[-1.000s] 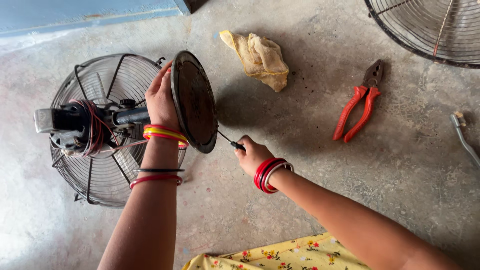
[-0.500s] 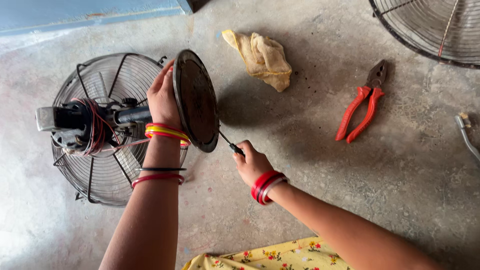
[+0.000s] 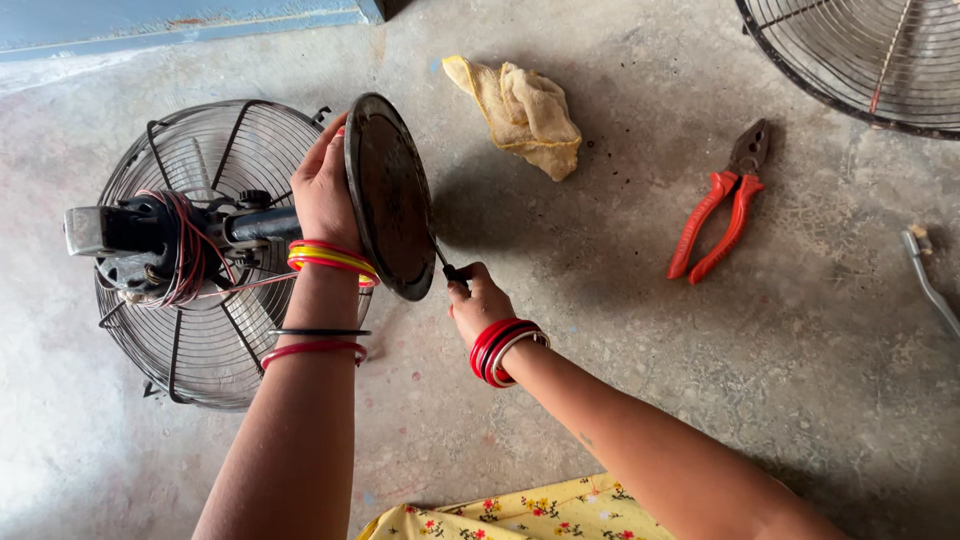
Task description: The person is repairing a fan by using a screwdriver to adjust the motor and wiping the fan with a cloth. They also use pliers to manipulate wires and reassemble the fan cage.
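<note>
The fan motor [image 3: 150, 245] lay on the wire fan guard [image 3: 200, 250] at the left of the floor [image 3: 600, 380]; the round fan base [image 3: 388, 195] stood on edge just right of it; the left hand [image 3: 325, 190] sat between motor and base, touching the base's back; the right hand [image 3: 480, 305] lay below and right of the base, holding a screwdriver [image 3: 447, 265] against its face; the cloth [image 3: 520, 110] lay behind, to the right; the pliers [image 3: 722, 205] lay further right, well apart; a second fan guard [image 3: 860, 55] filled the far right corner.
</note>
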